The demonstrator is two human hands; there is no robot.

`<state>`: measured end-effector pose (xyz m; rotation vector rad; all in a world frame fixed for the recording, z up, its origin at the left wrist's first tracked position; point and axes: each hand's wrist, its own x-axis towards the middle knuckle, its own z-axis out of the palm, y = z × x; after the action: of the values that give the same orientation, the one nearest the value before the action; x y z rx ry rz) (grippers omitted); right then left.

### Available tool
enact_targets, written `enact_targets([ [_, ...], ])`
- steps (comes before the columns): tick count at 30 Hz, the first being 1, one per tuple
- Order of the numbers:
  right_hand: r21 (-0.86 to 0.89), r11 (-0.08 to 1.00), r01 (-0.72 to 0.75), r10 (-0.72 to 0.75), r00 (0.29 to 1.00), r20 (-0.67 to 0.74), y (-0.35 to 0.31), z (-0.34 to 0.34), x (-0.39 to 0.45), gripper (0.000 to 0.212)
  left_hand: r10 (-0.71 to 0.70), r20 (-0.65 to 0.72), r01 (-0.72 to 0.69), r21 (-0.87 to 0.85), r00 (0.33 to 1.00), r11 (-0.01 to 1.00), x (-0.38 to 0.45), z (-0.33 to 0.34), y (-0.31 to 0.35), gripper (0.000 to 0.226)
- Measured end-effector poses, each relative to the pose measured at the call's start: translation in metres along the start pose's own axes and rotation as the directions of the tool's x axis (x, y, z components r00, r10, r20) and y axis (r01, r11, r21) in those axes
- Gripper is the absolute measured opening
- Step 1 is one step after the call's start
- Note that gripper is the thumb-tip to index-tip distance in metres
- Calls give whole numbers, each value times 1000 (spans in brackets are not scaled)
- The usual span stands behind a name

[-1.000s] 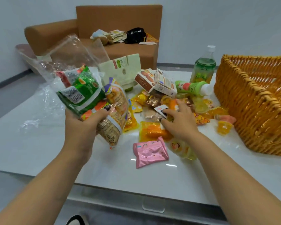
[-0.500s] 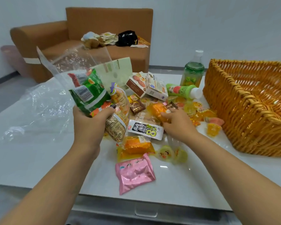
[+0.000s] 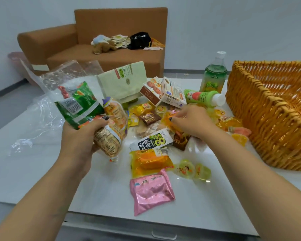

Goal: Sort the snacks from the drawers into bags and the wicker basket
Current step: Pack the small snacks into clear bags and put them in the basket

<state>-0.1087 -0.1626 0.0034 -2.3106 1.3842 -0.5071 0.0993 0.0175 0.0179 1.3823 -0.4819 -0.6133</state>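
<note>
My left hand [image 3: 83, 134] grips a bundle of snack packs above the table's left: a green packet [image 3: 76, 103] and an orange bread pack [image 3: 114, 126]. My right hand [image 3: 189, 120] reaches into the snack pile at the table's middle and pinches an orange wrapper [image 3: 169, 119]. Loose on the table lie a white-and-black packet [image 3: 153, 140], a yellow pack [image 3: 149, 161], a pink foil pack [image 3: 151, 191] and jelly cups [image 3: 192, 170]. The wicker basket [image 3: 268, 119] stands at the right. A clear plastic bag [image 3: 47, 110] lies at the left.
Two small boxes [image 3: 162, 93], a lying green bottle [image 3: 204, 98], an upright green drink bottle [image 3: 214, 73] and a pale green pouch [image 3: 123, 80] sit behind the pile. A brown sofa [image 3: 102, 39] with clutter stands beyond the white table [image 3: 102, 197].
My right hand has moved back and right across the pile onto the orange wrapper, leaving the white-and-black packet on the table. My left hand keeps its bundle.
</note>
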Motion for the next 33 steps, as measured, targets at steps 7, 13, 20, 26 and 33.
enact_targets([
  [7, -115, 993, 30, -9, 983, 183, -18, 35, 45, 75, -97, -20, 96, -49, 995, 994, 11, -15, 10, 42],
  [13, -377, 924, 57, 44, 966, 254, 20, 29, 78, 57, -90, 25, 90, -27, 996, 996, 16, -26, 20, 35],
  [20, -462, 836, 297, -206, 949, 238, 37, 34, 28, 36, -66, 111, 57, 76, 992, 995, 14, -23, 17, 46],
  [26, -268, 944, 189, -196, 981, 4, 57, 26, -6, 34, -26, 126, 15, 88, 992, 996, 12, -12, 16, 37],
  [33, -248, 964, 95, -109, 993, -44, 53, 29, -13, 43, -20, 141, 5, 109, 990, 994, 8, -5, 10, 38],
])
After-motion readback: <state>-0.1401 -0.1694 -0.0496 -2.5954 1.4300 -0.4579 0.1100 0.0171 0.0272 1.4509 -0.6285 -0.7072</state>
